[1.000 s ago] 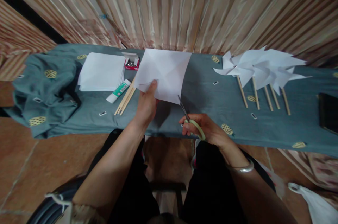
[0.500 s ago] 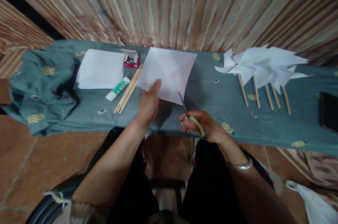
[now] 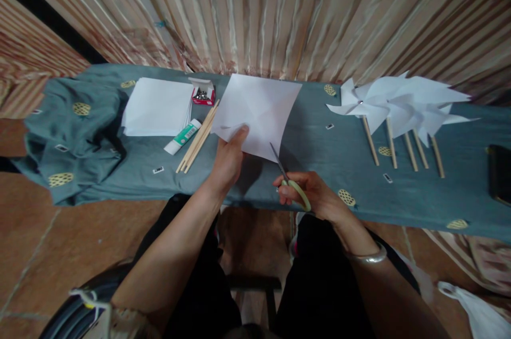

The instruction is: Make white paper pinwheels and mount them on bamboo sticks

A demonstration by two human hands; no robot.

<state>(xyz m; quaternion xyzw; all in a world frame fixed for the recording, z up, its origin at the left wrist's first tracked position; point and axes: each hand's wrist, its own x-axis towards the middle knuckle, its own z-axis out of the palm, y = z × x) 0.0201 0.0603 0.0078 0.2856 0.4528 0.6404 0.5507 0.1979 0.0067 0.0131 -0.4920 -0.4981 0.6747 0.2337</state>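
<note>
A white square sheet of paper (image 3: 259, 107) with diagonal creases is pinched by my left hand (image 3: 230, 160) at its near left edge, thumb on top. A slit shows in the sheet near that thumb. My right hand (image 3: 305, 190) grips a pair of scissors (image 3: 295, 188) with pale green handles. Their blades point up and left over the sheet's near right corner. Just left of the held sheet lie several thin wooden sticks (image 3: 196, 139), a green and white glue tube (image 3: 182, 137) and a small red box of metal pins (image 3: 203, 93).
A stack of white paper (image 3: 157, 107) lies on the left of the cloth-covered table (image 3: 315, 155). Several finished paper pinwheels (image 3: 399, 99) on sticks lie at the right, and a dark phone-like object (image 3: 499, 173) by the right edge. A pleated curtain (image 3: 255, 14) hangs behind.
The whole view has shifted slightly, so everything appears a little further right and lower. The hands keep their hold on the paper and scissors, with little other visible change.
</note>
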